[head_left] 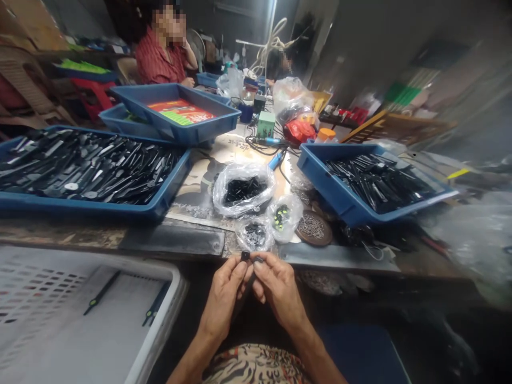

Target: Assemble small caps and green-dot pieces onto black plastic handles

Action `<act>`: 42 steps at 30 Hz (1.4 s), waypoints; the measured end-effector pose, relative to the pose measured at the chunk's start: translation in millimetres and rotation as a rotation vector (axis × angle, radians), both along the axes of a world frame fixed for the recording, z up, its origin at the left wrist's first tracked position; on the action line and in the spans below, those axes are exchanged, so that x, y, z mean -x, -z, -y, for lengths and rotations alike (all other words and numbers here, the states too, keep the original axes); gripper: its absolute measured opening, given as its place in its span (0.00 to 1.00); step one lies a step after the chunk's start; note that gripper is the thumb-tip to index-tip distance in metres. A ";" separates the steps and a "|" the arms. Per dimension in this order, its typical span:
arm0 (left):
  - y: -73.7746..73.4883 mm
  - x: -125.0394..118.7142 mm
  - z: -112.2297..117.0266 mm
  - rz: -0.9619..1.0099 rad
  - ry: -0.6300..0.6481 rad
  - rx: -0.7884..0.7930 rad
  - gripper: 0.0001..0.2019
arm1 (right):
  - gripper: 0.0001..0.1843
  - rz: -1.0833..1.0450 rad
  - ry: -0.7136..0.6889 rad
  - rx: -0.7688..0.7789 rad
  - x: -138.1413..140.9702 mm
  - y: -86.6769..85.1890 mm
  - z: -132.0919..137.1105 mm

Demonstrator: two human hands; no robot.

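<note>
My left hand (pixel 226 290) and my right hand (pixel 278 288) meet just below the table's front edge, fingers pinched together. Between the fingertips sits a small black plastic part (pixel 245 256), and a second small dark piece (pixel 258 260) shows at my right fingertips. Directly ahead on the table lie three clear plastic bags: a large one of black parts (pixel 243 189), a small one of black pieces (pixel 255 234) and one with green-dotted pieces (pixel 283 216). A round dish of tiny metal parts (pixel 314 228) sits to their right.
A blue tray of black strips (pixel 80 205) lies at the left, another blue tray (pixel 320 176) at the right, two stacked blue trays (pixel 176 130) behind. A white crate (pixel 120 320) with two black strips is at lower left. A person in a red shirt (pixel 156 58) sits at the far end, another person (pixel 285 64) beyond.
</note>
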State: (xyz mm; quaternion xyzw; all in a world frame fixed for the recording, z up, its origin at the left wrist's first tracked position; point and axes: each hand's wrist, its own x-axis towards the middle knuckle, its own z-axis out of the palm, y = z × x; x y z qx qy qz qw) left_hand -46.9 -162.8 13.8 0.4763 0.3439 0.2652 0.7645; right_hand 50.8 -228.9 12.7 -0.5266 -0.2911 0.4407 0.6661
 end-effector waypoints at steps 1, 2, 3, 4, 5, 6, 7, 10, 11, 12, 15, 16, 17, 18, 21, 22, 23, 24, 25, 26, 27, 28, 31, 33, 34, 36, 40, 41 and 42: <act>0.3 -0.1 -0.9 -0.001 0.013 0.005 0.14 | 0.13 0.005 0.014 0.006 0.4 0.6 -1.4; 0.1 0.0 -1.7 -0.005 0.025 0.004 0.14 | 0.14 0.016 0.029 0.012 0.9 1.1 -2.8; -0.7 0.1 -2.2 -0.013 0.031 -0.005 0.14 | 0.14 0.031 0.044 0.018 1.5 1.6 -4.2; -1.8 0.3 -2.6 -0.028 0.032 -0.022 0.14 | 0.15 0.047 0.055 0.026 2.2 2.0 -5.4; -3.1 0.6 -2.7 -0.049 0.028 -0.048 0.14 | 0.15 0.057 0.061 0.032 2.9 2.3 -6.4; -4.3 0.9 -2.6 -0.072 0.022 -0.078 0.14 | 0.15 0.058 0.062 0.034 3.6 2.5 -6.9; -5.2 1.4 -2.2 -0.096 0.013 -0.109 0.14 | 0.15 0.050 0.060 0.034 4.3 2.6 -7.1; -5.7 3.4 -0.1 -0.153 0.000 -0.201 0.15 | 0.14 0.013 0.057 0.025 5.6 2.3 -5.1; -5.3 4.1 0.8 -0.164 -0.001 -0.221 0.15 | 0.15 0.010 0.055 0.024 5.8 2.0 -3.9; -4.9 4.7 1.8 -0.173 0.001 -0.232 0.15 | 0.15 0.013 0.053 0.024 5.7 1.6 -2.5; -5.3 5.9 5.0 -0.170 0.023 -0.221 0.15 | 0.16 0.027 0.037 0.023 4.6 0.0 1.1; -5.9 6.0 6.1 -0.161 0.027 -0.214 0.16 | 0.16 0.030 0.033 0.025 3.9 -0.7 1.9; -6.8 5.9 7.1 -0.152 0.028 -0.207 0.16 | 0.17 0.036 0.031 0.029 3.2 -1.4 2.4; -7.6 5.6 8.0 -0.144 0.029 -0.197 0.16 | 0.17 0.043 0.028 0.034 2.4 -2.2 2.7; -9.2 4.7 9.0 -0.118 0.045 -0.133 0.19 | 0.18 0.081 0.011 0.046 0.1 -3.7 2.8; -9.3 4.5 8.7 -0.105 0.051 -0.115 0.19 | 0.18 0.090 -0.003 0.046 -0.6 -3.6 2.8; -9.2 4.3 8.0 -0.091 0.053 -0.103 0.19 | 0.18 0.095 -0.021 0.044 -1.3 -3.1 2.8; -9.0 4.3 7.1 -0.075 0.050 -0.095 0.18 | 0.18 0.095 -0.042 0.040 -2.0 -2.2 2.8; -8.7 4.4 6.1 -0.060 0.051 -0.087 0.17 | 0.19 0.089 -0.066 0.032 -2.6 -0.8 2.8; -8.5 4.6 5.1 -0.046 0.054 -0.077 0.16 | 0.19 0.078 -0.087 0.021 -3.1 0.8 2.8; -8.2 4.9 4.2 -0.034 0.060 -0.064 0.15 | 0.19 0.063 -0.105 0.012 -3.5 2.6 2.8; -8.0 5.1 3.5 -0.019 0.063 -0.050 0.15 | 0.19 0.047 -0.119 0.006 -3.9 4.3 2.7; -7.6 4.7 2.7 0.055 0.050 -0.025 0.13 | 0.20 0.000 -0.140 0.004 -5.2 7.8 1.9; -7.4 3.0 2.9 0.114 0.037 0.009 0.11 | 0.20 -0.030 -0.141 0.000 -6.6 8.3 1.3; -7.3 1.8 3.1 0.139 0.034 0.035 0.09 | 0.20 -0.042 -0.136 -0.004 -7.3 8.2 1.1; -7.1 -0.9 3.6 0.170 0.034 0.088 0.07 | 0.20 -0.062 -0.121 -0.006 -8.9 7.9 1.0; -7.2 -4.7 4.2 0.186 0.041 0.116 0.06 | 0.20 -0.097 -0.070 -0.001 -10.4 7.8 1.0; -7.2 -5.2 4.2 0.188 0.047 0.114 0.06 | 0.19 -0.105 -0.057 -0.005 -10.4 7.7 0.8; -7.2 -5.5 4.0 0.191 0.055 0.116 0.07 | 0.19 -0.114 -0.044 -0.011 -10.4 7.6 0.5</act>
